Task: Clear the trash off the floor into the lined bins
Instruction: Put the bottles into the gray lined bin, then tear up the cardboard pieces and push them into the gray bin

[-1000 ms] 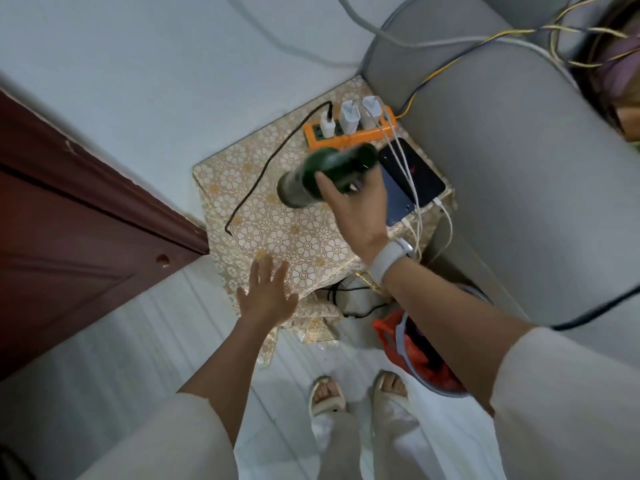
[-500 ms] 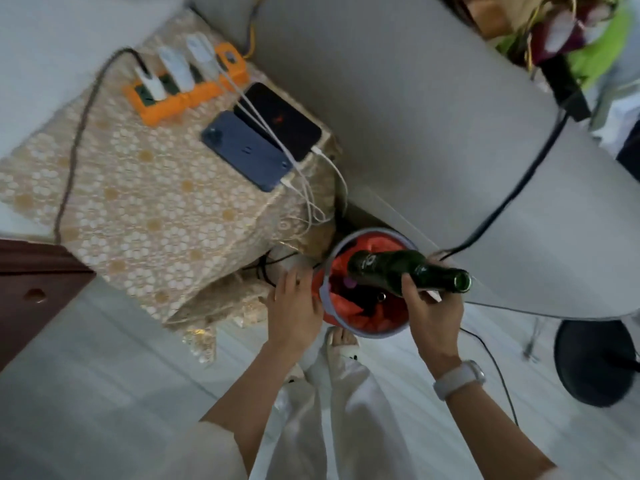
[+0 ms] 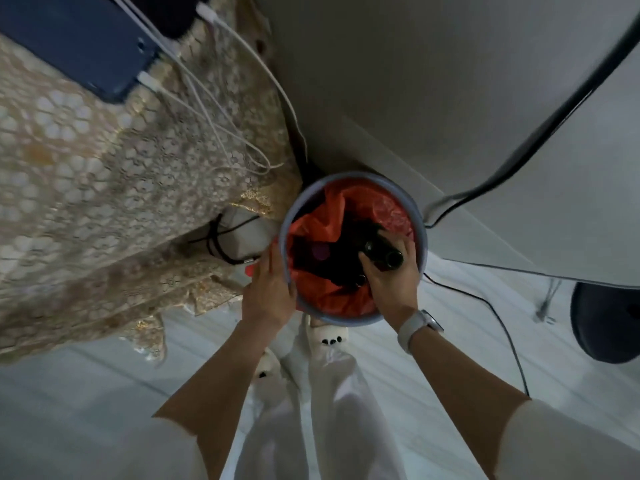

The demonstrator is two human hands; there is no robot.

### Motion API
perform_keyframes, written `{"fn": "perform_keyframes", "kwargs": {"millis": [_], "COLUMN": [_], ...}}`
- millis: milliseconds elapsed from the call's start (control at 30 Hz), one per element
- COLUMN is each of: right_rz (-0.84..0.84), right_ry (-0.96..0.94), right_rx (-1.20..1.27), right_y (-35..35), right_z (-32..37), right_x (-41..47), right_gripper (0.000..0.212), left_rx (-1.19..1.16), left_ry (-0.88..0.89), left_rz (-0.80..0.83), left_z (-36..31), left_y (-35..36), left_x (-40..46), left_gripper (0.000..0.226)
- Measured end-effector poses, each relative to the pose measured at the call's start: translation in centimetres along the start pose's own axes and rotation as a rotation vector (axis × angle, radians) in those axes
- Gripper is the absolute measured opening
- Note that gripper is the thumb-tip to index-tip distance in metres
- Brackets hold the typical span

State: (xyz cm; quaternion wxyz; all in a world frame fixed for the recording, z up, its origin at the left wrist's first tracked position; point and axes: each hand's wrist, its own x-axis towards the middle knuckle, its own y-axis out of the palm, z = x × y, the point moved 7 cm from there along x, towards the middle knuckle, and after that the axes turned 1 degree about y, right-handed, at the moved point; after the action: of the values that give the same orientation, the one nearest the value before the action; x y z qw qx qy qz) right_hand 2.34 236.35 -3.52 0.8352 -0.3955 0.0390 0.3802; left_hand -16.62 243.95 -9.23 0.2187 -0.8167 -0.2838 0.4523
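Note:
A round grey bin [image 3: 353,320] with an orange liner [image 3: 332,299] stands on the floor between a small covered table and a grey sofa. My right hand [image 3: 391,278] grips a dark green glass bottle [image 3: 382,254] by its neck, with the bottle's body pointing down inside the liner and its mouth up. On the bin's left rim rests my left hand [image 3: 270,289], fingers lying along the edge. Dark items lie deep in the bin, hard to make out.
A table under a gold lace cloth [image 3: 121,188] holds a blue phone [image 3: 79,46] with white charging cables. A grey sofa [image 3: 450,98] rises right of the bin, with a black cable [image 3: 502,313] trailing over the pale floor. A dark round base [image 3: 606,323] sits at right.
The bottle has gone from lying across the bin's mouth to pointing down into the liner, still in my right hand. My left hand stays on the rim. The view has dropped closer.

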Motion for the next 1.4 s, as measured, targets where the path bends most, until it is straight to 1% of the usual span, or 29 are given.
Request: {"fn": "perform_keyframes", "kwargs": {"millis": [100,200,400,533,633,700,767,833,900,967,1000,1100,1200,1300,1400], "right_rz": [0.053,0.081,0.050,0.057,0.082,0.091,0.043,-0.053,-0.148,-0.209,-0.207,-0.142,-0.111,-0.095,-0.071], "right_ry": [0.024,0.063,0.106,0.119,0.106,0.053,0.032,0.071,0.152,0.258,0.295,0.394,0.501,0.519,0.499], "right_rx": [-0.098,-0.174,-0.436,-0.530,-0.511,-0.476,-0.406,-0.344,-0.354,-0.382,-0.360,-0.175,-0.128,-0.125,-0.120], "right_y": [1.9,3.8,6.1,6.3,5.9,5.3,3.8,1.6,-0.6,-2.1,-2.3,-1.7,-1.5,-1.9,-2.4], "right_z": [-2.2,-3.8,-5.8,-5.9,-5.3,-4.6,-4.3,-4.7,-5.8,-7.5,-8.2,-9.6,-10.3,-10.8,-11.0], "right_x": [1.0,1.6,2.0,1.3,0.4,-0.1,-0.5,-0.6,-0.6,-0.4,-0.4,0.0,0.2,0.0,-1.2], "right_gripper": [0.047,0.049,0.049,0.045,0.040,0.039,0.038,0.042,0.045,0.054,0.058,0.063,0.066,0.069,0.069], "left_rx": [-0.022,0.019,0.116,0.146,0.139,0.126,0.135,0.144,0.149,0.153,0.150,0.133,0.123,0.095,0.084], "left_ry": [-0.009,-0.018,-0.034,-0.026,-0.024,-0.022,-0.011,0.012,0.050,0.081,0.095,0.135,0.110,0.067,0.078], "left_rz": [-0.022,-0.053,-0.075,-0.071,-0.055,-0.049,-0.062,-0.098,-0.131,-0.147,-0.147,-0.136,-0.159,-0.084,-0.074], "left_z": [0.2,0.4,0.6,0.6,0.6,0.4,-0.1,-0.7,-1.7,-2.5,-2.8,-3.5,-3.7,-2.9,-1.9], "left_y": [0.7,0.7,0.6,0.4,0.2,-0.1,-0.7,-1.5,-2.1,-2.3,-2.3,-1.7,-2.0,-1.9,-1.9], "left_x": [0.4,0.7,1.3,1.6,1.5,1.5,1.8,2.4,3.3,4.5,5.0,6.4,7.3,7.6,6.2], "left_gripper": [0.069,0.069,0.071,0.070,0.068,0.065,0.062,0.061,0.060,0.061,0.061,0.065,0.063,0.060,0.054]}}
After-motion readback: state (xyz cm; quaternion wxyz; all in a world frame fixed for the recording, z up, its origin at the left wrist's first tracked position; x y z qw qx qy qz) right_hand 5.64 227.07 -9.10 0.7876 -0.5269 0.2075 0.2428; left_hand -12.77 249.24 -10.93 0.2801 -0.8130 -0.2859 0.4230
